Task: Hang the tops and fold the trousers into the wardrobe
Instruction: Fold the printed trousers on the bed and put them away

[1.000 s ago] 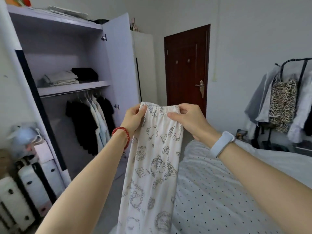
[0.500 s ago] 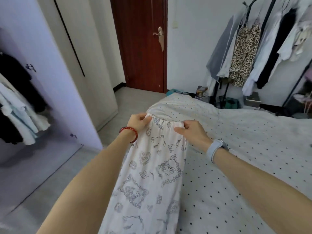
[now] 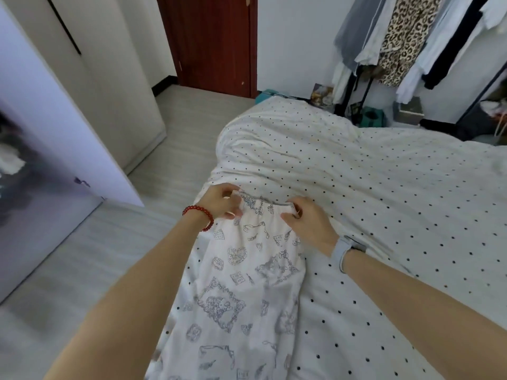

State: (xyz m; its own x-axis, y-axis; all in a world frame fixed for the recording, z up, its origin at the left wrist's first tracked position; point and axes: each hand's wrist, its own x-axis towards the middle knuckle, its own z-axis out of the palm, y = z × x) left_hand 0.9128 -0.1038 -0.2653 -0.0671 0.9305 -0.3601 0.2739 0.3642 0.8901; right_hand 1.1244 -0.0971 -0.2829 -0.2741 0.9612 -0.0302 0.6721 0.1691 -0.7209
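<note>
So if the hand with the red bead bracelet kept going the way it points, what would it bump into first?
Probably the rumpled white black-dotted bed cover just past the printed white trousers' waistband. That left hand points up the bed, but depth is hard to judge.

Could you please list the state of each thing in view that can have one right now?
Printed trousers: laid out lengthwise on the bed, not yet folded.
Left hand: grips the waistband's left corner.
Right hand: grips the waistband's right corner.
Wardrobe door: open.
Brown room door: closed.
Bed cover: spread, rumpled at the corner.
Clothes on the rack: hanging.
</note>
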